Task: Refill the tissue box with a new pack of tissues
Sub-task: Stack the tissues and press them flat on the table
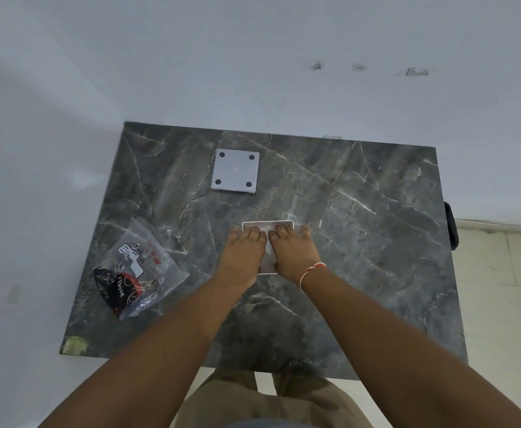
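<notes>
Item: box (279, 224), white-rimmed and open-topped, at the middle of the table (361, 211), directly in front of you; only its far rim and a strip of its near edge show, the rest lies under your hands. Its long axis appears to run away from you, though the cover of the hands leaves that uncertain. Item: tissues (268, 249), a pale strip visible in the gap between the hands, seated inside the box. Item: left hand (243, 257), palm down on the left half of the box, fingers fairly straight and together, pressing, gripping nothing. Item: right hand (293, 253), palm down on the right half, fingers likewise extended, pressing; a red and white band (310, 272) sits on that wrist. Both hands are equally near the box, side by side and nearly touching, fingertips close to the far rim. Item: lid (235, 170), a pale grey square with four dark dots, flat on the table well beyond the box and a little to the left; your left hand is the nearer one to it. Item: wrapper (135, 268), clear crumpled plastic with black and red print, at the left of the table, well apart from the box. Judgement: the pack seems to be getting pushed down flat; fetching the lid likely follows.
</notes>
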